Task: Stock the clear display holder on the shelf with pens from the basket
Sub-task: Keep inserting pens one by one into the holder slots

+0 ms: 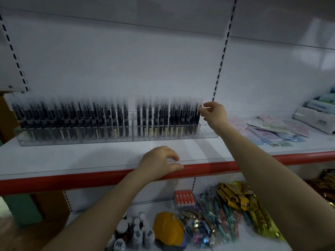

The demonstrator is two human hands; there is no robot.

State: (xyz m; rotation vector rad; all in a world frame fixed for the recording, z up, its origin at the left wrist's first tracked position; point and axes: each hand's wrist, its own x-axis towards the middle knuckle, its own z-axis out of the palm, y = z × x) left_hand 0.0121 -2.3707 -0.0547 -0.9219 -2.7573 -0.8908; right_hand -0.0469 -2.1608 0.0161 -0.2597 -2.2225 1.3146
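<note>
A long clear display holder (208,132) stands on the white shelf against the back panel, filled with several upright dark pens (108,118). A narrow gap shows in the row near its middle. My right hand (214,113) reaches to the holder's right end, and its fingertips pinch the top of the rightmost pen (198,115). My left hand (160,163) rests on the shelf's red front edge, fingers loosely curled over the lip, holding nothing. The basket is out of view.
The shelf's red front edge (72,178) runs across the view. Flat pastel packets (268,130) and white boxes (315,118) lie to the right on the same shelf. Below sit small bottles (134,232), a yellow object (168,227), a red box (184,197) and wrapped items (235,201).
</note>
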